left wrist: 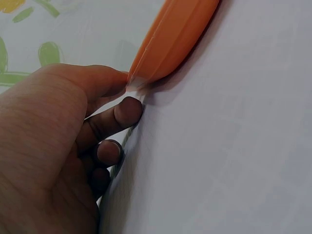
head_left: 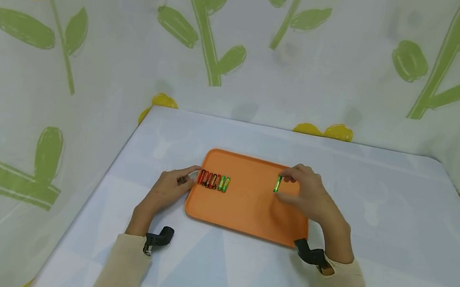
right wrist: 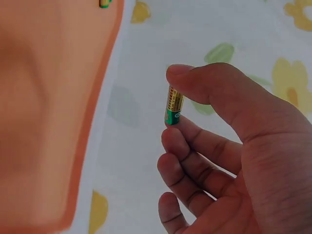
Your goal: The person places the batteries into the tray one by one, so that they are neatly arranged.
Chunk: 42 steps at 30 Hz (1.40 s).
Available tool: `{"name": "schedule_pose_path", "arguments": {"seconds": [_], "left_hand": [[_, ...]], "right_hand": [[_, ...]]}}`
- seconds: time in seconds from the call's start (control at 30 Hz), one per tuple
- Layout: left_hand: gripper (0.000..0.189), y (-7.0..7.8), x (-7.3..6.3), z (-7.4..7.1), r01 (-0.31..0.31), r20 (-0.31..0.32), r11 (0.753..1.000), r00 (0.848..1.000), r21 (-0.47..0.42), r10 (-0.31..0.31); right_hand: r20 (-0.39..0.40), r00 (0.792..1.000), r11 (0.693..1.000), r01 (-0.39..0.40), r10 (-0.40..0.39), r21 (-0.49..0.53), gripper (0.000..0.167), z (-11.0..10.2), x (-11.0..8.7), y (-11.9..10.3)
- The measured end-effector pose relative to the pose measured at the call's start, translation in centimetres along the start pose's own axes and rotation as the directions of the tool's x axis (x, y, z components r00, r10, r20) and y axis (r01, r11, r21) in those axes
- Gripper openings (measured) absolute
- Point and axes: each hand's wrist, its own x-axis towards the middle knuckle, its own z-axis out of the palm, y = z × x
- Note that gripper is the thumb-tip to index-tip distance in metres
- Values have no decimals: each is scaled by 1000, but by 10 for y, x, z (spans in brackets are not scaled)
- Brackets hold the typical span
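My right hand (head_left: 310, 191) pinches a small green-and-gold battery (head_left: 278, 183) between thumb and fingertip, over the right part of the orange tray (head_left: 246, 211). In the right wrist view, the battery (right wrist: 174, 106) stands nearly upright, its upper end covered by the thumb; the other fingers are loosely bent. At the tray's left edge, my left hand (head_left: 168, 189) holds the rim with thumb and index finger. The left wrist view has the thumb tip against the tray rim (left wrist: 170, 44), with the index finger mostly hidden. Several red batteries (head_left: 209, 180) and two green batteries (head_left: 224, 184) form a row beside that hand.
A pale cloth with blue triangles covers the table (head_left: 381, 212). Behind and at the left hangs a white curtain (head_left: 118, 20) printed with green leaves and yellow flowers. Black wrist mounts (head_left: 160, 237) sit at both cuffs, the right one close to the tray's near right corner.
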Motion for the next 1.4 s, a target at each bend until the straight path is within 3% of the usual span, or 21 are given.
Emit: {"name": "schedule_pose_path", "arguments": {"seconds": [0.2,0.33,0.47,0.6,1.1,1.4], "left_hand": [[42,-1,-1,0,-9,-1,1000,1000,0,9],[42,-3,-3,-1,17,-2,1000,1000,8,-17],[41,-8,-4,-1,40,-5,999,999,16,-40],[41,-11,-5,1,25,2,1000,1000,11,-25],[41,-10,3,3,13,5,1000,1000,16,-14],[41,-9,1,3,8,3,1000,1000,22,-8]], "right_hand": [[8,1000,1000,28,-28,-2,37,17,10,-10],[10,999,999,52,-52,8,37,28,16,-16],[17,999,999,47,-47,-2,39,38,21,-22],[44,999,1000,26,-26,-2,40,46,22,-28],[54,997,999,48,-48,-4,39,56,28,-38],[49,997,998,59,-57,-24,38,64,31,-42]]}}
